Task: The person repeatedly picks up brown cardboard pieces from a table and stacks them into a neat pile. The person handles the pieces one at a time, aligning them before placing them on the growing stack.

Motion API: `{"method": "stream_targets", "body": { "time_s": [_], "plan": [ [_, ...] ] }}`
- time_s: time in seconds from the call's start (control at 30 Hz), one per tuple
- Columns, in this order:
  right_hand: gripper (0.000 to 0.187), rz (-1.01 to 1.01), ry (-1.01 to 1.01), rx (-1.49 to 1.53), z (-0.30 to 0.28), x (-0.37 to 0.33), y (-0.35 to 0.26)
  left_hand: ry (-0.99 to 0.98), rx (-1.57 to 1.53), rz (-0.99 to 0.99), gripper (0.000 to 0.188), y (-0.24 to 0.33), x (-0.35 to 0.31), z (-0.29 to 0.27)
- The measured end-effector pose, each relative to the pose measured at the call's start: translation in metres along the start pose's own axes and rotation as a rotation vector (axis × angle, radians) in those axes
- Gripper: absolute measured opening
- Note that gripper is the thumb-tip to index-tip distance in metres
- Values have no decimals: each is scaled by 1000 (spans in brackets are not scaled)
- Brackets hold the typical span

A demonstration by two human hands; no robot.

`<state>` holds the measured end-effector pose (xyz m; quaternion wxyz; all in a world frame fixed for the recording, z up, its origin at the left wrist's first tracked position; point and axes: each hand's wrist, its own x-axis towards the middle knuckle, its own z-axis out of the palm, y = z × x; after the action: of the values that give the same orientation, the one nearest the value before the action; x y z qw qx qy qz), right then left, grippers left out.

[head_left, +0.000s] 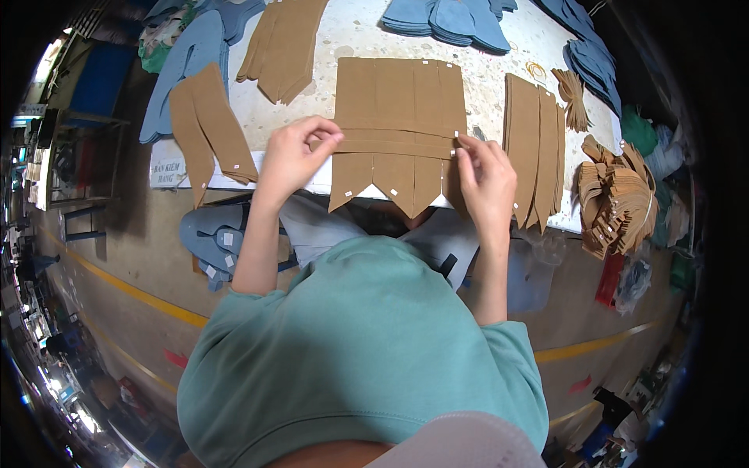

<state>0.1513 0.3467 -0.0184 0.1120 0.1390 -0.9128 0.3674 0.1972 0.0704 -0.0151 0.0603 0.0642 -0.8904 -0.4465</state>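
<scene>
Brown fabric panels [399, 90] lie side by side on the white table before me, their pointed lower ends at the front edge. Across them run narrow brown fabric strips [390, 146], with small white stickers near their right ends. My left hand [300, 152] is closed at the left end of the strips, thumb and forefinger pinched together on a strip. At the right end my right hand [488, 173] has its thumb and forefinger closed on a strip too; its other fingers are curled.
More brown panels lie left [212, 129] and right [534, 148] of me. Bundled brown strips [616, 199] hang at the table's right edge. Stacked blue pieces [449, 23] lie at the back. Other blue pieces [218, 238] sit below the table's front edge, left of my legs.
</scene>
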Motion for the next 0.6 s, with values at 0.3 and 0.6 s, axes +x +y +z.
{"method": "stream_targets", "body": {
  "time_s": [0.3,0.6],
  "plan": [
    [13,14,-110,37,-9,6,8,42,110,35,11,-9,-3,-22],
    [14,15,-163,46,-2,6,9,-58,46,39,15,-14,-6,-16]
  ]
}}
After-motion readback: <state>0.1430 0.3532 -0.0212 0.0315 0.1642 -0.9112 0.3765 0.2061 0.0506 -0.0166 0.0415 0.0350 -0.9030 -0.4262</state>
